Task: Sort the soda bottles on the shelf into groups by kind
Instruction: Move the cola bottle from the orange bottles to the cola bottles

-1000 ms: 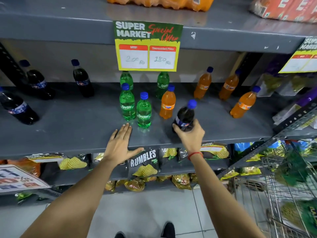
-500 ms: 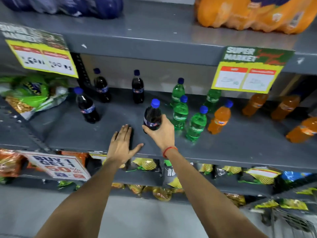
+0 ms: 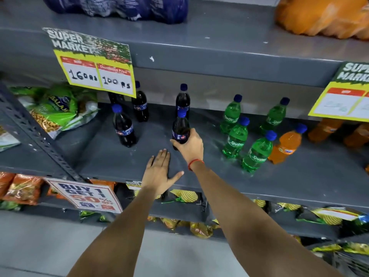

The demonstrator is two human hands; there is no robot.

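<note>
A price card (image 3: 93,64) hanging from the upper shelf edge covers the top of a dark cola bottle (image 3: 113,97) at the back, so only a sliver of it shows. A second card (image 3: 343,92) at 3 o'clock runs off the frame and hides the necks of the orange bottles (image 3: 324,127) behind it; their labels are too blurred to read. The wrapped packs on the top shelf are cut off at 12 o'clock.

The shelf (image 3: 299,176) is grey painted metal, scuffed, on a slotted upright (image 3: 38,140) at 9 o'clock, with a green snack bag (image 3: 58,110) beyond it. Snack packets fill the lower tier (image 3: 183,196), and pale floor shows at 6 o'clock.

The right hand (image 3: 189,145) is clenched around the lower body of a cola bottle (image 3: 180,126), which stands upright on the shelf at centre, just in front of another cola bottle (image 3: 182,98). Two more cola bottles (image 3: 123,128) stand at 10 o'clock. The left hand (image 3: 159,172) lies flat and released, palm down on the shelf edge, just beside the right wrist. Four green Sprite bottles (image 3: 235,137) cluster at 2 o'clock, with one orange bottle (image 3: 286,143) touching the nearest.

Compared with a second ago, the held bottle has travelled from beside the orange and green sodas to the cola group, and the view has swung leftward with it.
</note>
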